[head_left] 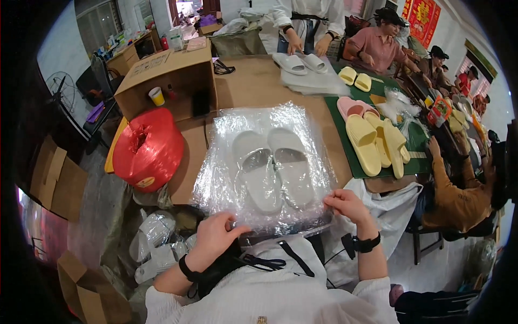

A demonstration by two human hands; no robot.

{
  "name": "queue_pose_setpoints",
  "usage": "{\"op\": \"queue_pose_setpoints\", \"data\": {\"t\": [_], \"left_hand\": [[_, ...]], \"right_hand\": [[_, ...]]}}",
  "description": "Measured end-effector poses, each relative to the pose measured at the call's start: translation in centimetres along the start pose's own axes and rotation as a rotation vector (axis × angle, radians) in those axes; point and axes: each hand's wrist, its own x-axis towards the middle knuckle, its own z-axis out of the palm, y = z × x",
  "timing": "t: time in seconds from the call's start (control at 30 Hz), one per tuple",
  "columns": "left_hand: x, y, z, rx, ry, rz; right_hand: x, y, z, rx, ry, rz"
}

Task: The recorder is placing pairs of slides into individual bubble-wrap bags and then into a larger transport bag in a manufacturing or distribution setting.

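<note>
The grey slippers point(263, 190), seemingly enclosed in the clear bag point(220, 143) at the table's point(251, 83) near middle, are judged light, soft and slippery, best held by the near corners, the right edge being pinched by the right hand point(348, 206), while the left hand's point(215, 236) grip cannot be made out.
</note>
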Motion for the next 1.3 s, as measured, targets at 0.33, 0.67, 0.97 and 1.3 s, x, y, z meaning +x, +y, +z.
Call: {"op": "queue_pose_setpoints", "data": {"t": [0.33,0.67,0.97,1.3], "left_hand": [[2.4,-1.6,-0.5,0.006,-0.143,-0.021],[9.8,-4.8,-4.2,-0.711,-0.198,-0.274],[8.5,-2.4,-3.5,-0.992,0.005,-0.090],[7.1,-6.2,2.5,-0.262,0.185,0.412]], "right_hand": [[1.2,-0.1,1.1,0.022,-0.024,-0.032],[4.1,-3.7,0.3,0.063,0.199,-0.176],[4.2,-3.8,-0.1,0.287,0.191,-0.284],[6.2,1.2,1.8,0.742,0.288,-0.337]]}}
